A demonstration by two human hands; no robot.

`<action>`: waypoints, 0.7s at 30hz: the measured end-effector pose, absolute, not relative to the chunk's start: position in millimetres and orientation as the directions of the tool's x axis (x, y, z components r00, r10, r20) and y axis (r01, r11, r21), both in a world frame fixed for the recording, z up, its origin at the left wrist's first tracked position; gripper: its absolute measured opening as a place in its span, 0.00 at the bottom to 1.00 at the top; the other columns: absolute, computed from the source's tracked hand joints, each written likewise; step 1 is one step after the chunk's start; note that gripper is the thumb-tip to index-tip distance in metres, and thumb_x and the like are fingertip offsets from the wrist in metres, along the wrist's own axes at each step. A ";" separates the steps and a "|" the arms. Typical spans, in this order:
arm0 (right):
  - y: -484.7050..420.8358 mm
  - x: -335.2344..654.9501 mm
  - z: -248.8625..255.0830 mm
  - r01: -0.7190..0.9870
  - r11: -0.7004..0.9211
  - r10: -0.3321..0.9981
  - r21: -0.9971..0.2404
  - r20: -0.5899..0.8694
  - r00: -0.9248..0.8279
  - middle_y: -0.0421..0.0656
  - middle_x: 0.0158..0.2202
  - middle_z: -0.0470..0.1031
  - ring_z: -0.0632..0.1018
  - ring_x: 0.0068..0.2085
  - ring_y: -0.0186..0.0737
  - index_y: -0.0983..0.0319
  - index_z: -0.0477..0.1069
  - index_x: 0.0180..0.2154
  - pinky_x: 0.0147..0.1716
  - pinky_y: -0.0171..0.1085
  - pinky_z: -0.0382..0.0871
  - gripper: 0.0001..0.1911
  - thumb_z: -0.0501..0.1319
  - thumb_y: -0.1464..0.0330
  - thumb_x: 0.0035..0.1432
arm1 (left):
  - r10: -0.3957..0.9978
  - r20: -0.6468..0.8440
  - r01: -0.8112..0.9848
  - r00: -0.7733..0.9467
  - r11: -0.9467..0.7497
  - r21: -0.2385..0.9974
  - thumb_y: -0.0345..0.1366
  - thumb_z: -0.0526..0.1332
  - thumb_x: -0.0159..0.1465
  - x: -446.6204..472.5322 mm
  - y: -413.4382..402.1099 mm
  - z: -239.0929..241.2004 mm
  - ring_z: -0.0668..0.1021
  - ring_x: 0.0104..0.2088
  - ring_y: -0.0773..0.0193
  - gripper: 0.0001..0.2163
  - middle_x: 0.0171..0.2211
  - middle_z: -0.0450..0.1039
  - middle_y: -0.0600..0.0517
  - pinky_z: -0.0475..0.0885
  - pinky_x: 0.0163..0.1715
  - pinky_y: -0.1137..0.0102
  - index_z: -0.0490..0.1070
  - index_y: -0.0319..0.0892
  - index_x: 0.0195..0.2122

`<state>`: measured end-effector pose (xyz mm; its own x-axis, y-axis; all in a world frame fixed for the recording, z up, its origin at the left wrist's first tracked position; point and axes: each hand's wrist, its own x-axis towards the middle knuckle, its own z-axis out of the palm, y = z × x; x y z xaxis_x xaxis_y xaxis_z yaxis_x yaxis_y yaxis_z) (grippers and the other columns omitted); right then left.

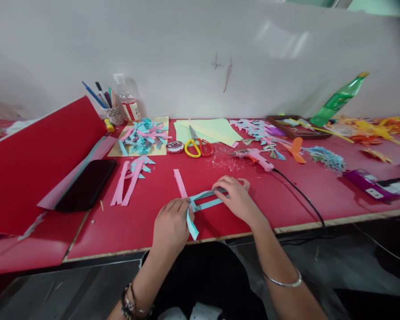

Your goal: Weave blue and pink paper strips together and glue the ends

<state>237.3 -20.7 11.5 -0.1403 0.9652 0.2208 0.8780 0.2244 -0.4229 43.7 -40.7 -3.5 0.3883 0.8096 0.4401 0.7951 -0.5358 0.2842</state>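
At the red table, the left hand and right hand, curled closed, pinch blue paper.

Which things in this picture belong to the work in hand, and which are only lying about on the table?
Seemingly in the work:
blue paper strips, held by left hand and right hand
pink strip, at the left hand

Probably just lying about:
black phone
green bottle
purple power strip

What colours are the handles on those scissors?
The scissors have one yellow handle and one red handle, seen best in the head view.
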 end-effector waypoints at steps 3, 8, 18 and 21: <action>-22.1 234.2 11.4 0.888 0.211 0.963 -0.409 0.242 -0.117 0.41 0.36 0.72 0.71 0.40 0.40 0.58 0.68 0.32 0.46 0.48 0.46 0.07 0.52 0.70 0.55 | 0.817 0.434 0.810 0.380 -0.521 0.270 0.30 0.48 0.62 44.0 -41.0 -3.5 0.76 0.36 0.60 0.11 0.36 0.75 0.46 0.71 0.37 0.64 0.70 0.38 0.32; -23.0 229.9 15.6 0.850 0.164 0.964 -0.501 0.264 -0.031 0.43 0.37 0.74 0.72 0.40 0.43 0.58 0.67 0.36 0.46 0.48 0.50 0.09 0.53 0.71 0.53 | 0.832 0.414 0.846 0.370 -0.486 0.221 0.32 0.46 0.63 44.5 -43.0 -4.9 0.75 0.32 0.62 0.12 0.36 0.73 0.46 0.71 0.32 0.67 0.69 0.39 0.30; -20.0 225.2 14.8 0.218 0.132 0.991 -0.967 0.131 -0.021 0.43 0.42 0.69 0.71 0.43 0.36 0.58 0.65 0.42 0.42 0.36 0.65 0.13 0.56 0.66 0.52 | 0.830 0.415 0.853 0.373 -0.483 0.199 0.30 0.48 0.62 42.6 -43.6 -5.6 0.75 0.32 0.61 0.10 0.34 0.74 0.48 0.70 0.31 0.69 0.69 0.39 0.31; -19.2 222.2 15.5 0.141 0.124 0.992 -0.982 0.124 -0.011 0.43 0.42 0.69 0.71 0.43 0.35 0.59 0.65 0.41 0.43 0.36 0.65 0.12 0.57 0.66 0.52 | 0.828 0.412 0.855 0.380 -0.484 0.185 0.30 0.49 0.62 42.4 -43.2 -2.3 0.76 0.32 0.61 0.10 0.33 0.74 0.48 0.70 0.31 0.68 0.69 0.40 0.31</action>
<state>222.2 -19.2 15.5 -0.0109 0.9923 0.1235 0.1412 0.1238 -0.9822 42.4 -43.2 -2.3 0.3796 0.8283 0.4120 0.8552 -0.4841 0.1852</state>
